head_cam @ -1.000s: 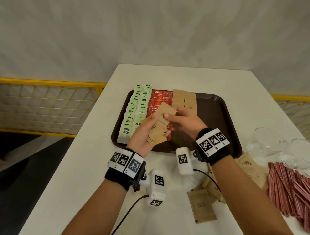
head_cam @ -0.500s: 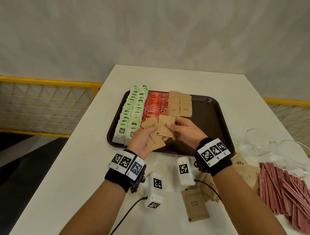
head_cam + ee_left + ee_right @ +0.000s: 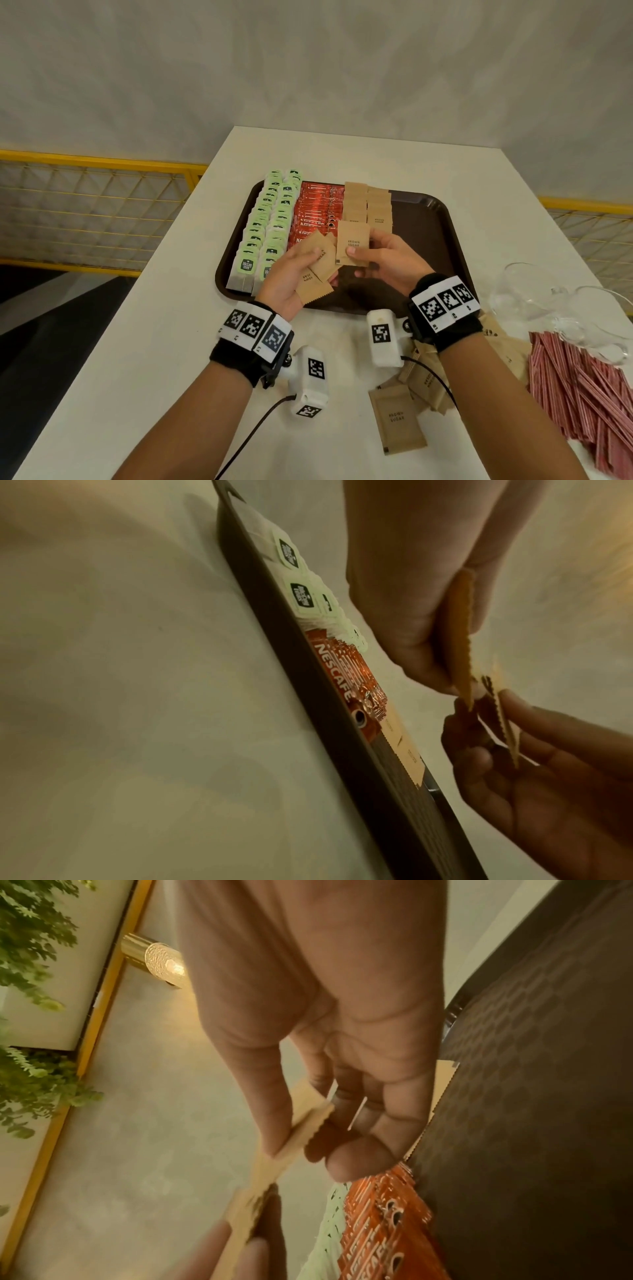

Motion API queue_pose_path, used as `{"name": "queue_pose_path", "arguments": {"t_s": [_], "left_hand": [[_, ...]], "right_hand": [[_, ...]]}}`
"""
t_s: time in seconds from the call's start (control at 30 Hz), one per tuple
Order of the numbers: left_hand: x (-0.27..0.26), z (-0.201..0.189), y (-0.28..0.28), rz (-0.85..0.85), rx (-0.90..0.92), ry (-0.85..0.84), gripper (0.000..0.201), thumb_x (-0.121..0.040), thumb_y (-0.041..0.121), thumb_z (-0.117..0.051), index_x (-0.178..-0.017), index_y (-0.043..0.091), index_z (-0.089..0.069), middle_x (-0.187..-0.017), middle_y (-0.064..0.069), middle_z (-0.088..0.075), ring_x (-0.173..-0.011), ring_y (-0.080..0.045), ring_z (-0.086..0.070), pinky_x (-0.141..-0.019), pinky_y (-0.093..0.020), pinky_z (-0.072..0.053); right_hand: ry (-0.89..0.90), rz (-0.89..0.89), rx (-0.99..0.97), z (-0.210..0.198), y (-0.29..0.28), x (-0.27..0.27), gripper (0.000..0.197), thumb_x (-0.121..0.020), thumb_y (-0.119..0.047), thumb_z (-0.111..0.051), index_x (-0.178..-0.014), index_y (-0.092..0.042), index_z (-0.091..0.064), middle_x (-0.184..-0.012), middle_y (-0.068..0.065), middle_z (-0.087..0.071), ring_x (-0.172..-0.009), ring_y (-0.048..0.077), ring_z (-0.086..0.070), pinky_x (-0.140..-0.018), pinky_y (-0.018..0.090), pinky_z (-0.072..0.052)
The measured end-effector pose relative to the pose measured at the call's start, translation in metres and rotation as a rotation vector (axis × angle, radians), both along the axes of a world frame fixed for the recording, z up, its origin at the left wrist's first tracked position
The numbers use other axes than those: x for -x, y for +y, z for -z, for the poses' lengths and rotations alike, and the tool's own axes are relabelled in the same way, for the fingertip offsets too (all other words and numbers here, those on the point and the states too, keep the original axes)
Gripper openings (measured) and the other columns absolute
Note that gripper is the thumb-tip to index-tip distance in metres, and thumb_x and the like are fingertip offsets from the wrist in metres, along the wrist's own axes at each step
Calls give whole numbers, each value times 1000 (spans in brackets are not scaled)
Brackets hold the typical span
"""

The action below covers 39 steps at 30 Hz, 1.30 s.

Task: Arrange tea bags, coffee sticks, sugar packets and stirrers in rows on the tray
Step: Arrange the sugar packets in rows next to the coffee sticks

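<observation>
A dark brown tray holds two rows of green tea bags, a row of red coffee sticks and two short rows of brown sugar packets. Over the tray's near edge my left hand grips a fanned bunch of sugar packets. My right hand pinches a single sugar packet between thumb and fingers, upright beside the bunch. In the left wrist view the bunch shows edge-on, and in the right wrist view the pinched packet does too.
Loose sugar packets lie on the white table near my right forearm. A heap of red stirrers and clear glass cups sit at the right. A yellow railing runs left of the table.
My right hand has drawn one sugar packet out of the left hand's bunch and holds it apart to the right. Both hands stay over the tray's near edge.
</observation>
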State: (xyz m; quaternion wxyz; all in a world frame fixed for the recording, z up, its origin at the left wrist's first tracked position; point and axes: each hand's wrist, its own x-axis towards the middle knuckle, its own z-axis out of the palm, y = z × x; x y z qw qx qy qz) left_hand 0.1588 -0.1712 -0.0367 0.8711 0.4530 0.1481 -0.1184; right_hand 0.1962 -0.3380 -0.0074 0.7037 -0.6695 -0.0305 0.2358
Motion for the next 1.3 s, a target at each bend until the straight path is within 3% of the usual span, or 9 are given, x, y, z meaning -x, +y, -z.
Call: {"name": "queue_pose_path", "arguments": {"t_s": [0.17,0.3,0.4,0.53,0.7,0.87,1.03,1.17,1.3], "left_hand": [[1,-2,-4,-97,-23,-29,39,-86,-3,-57,-119,17,-60,-111,-12,-66,-87,-22,-66,-59,-30,-58],[2,-5,-3,-135,-16,-38,38,-84,-1,-61,-118,18,-60,-107,-11,-68,-89,-24,-67,-65,-35,-59],[3,-8,0,-103,17,-63,38,-91,11,-55,-130,13,-53,-121,-17,-63,-108,-30,-62,-74,-39,-56],[4,-11,1,-121,37,-84,35,-92,-1,-47,-123,15,-55,-117,-16,-63,-95,-24,-65,-69,-33,-58],[5,-10,-8,-145,5,-73,44,-90,-5,-50,-131,9,-51,-123,-19,-60,-99,-28,-63,-73,-38,-57],[6,-6,-1,-197,32,-38,40,-90,-2,-52,-127,12,-52,-120,-15,-62,-94,-24,-64,-69,-37,-58],[7,-6,9,-214,21,-28,39,-91,0,-53,-126,16,-52,-116,-11,-63,-96,-22,-64,-77,-40,-54],[6,-6,15,-210,3,-27,37,-91,2,-53,-124,19,-54,-113,-8,-64,-95,-22,-64,-71,-37,-57],[3,-6,18,-207,-2,-20,39,-91,3,-54,-126,19,-53,-120,-10,-62,-98,-23,-63,-73,-38,-56]], "right_hand": [[21,-120,-1,-2,7,3,32,-89,0,-55,-120,-11,-54,-107,7,-64,-92,19,-64,-63,21,-55],[45,-109,-28,3,10,8,35,-89,5,-54,-122,-5,-52,-103,9,-64,-87,19,-65,-62,20,-56],[76,10,-83,3,5,8,36,-87,7,-54,-122,-2,-52,-103,10,-65,-85,18,-67,-62,20,-57],[120,30,-92,3,5,11,35,-86,4,-57,-119,-7,-55,-110,11,-66,-86,19,-68,-61,24,-58],[100,-54,-2,3,8,15,26,-90,-7,-58,-116,-12,-58,-108,8,-66,-92,21,-67,-69,30,-59],[119,101,-23,0,-9,-9,16,-90,-4,-56,-104,-7,-60,-101,8,-66,-88,19,-63,-62,26,-54],[116,282,285,5,-21,-62,34,-88,-2,-60,-121,-3,-54,-112,12,-60,-94,23,-58,-69,30,-53],[139,261,480,14,-12,-95,35,-84,-2,-66,-118,-3,-55,-117,15,-59,-97,29,-59,-72,35,-53],[133,237,597,22,-8,-113,33,-79,-2,-71,-105,-10,-53,-112,16,-58,-86,27,-61,-81,40,-55]]}}
